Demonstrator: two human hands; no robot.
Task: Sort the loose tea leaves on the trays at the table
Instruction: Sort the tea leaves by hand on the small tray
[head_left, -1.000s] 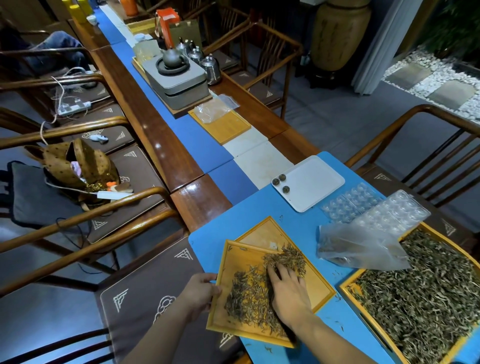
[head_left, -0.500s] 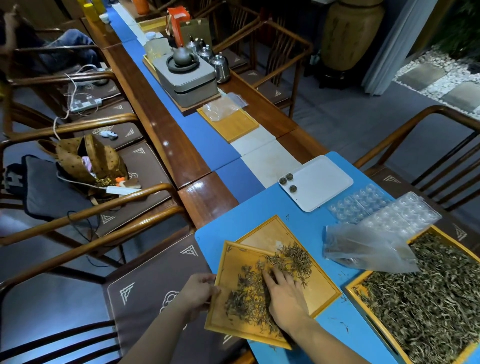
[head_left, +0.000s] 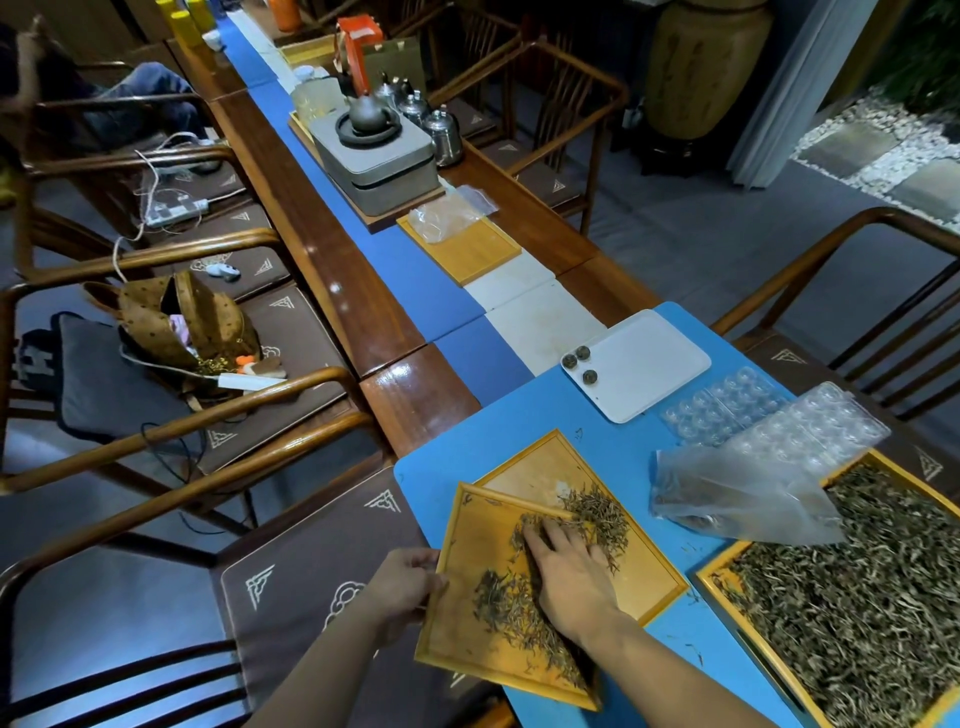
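Head view: tea leaves (head_left: 511, 605) under right hand (head_left: 571, 582)

Blue mat (head_left: 530, 436) on wooden table (head_left: 415, 395)

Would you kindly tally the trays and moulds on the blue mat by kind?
Yellow wooden trays: 3, namely the held tray, the tray under it and the full tray
White tray: 1
Clear plastic moulds: 2, and
Total: 6

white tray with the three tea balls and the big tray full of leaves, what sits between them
In the head view, clear plastic molds and a crumpled clear bag lie between the white tray and the big leaf tray.
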